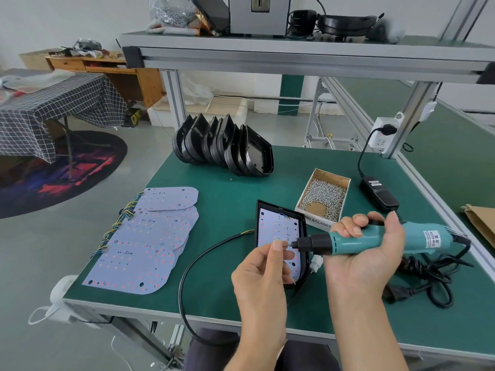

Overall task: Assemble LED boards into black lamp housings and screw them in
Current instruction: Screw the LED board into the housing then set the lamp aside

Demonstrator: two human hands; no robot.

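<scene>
Right hand (372, 253) wrapping teal electric screwdriver (375, 241); left hand (263, 266) pinching tiny slippery screw (287, 245) at bit; thin LED board (281, 236) lying in rigid black housing (302, 228), likely fragile, best handled by edges

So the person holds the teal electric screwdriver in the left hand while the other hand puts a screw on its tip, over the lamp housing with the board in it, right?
Not quite: the head view shows the teal electric screwdriver in the right hand. The left hand pinches something at its tip, over the lamp housing with the board in it.
</scene>
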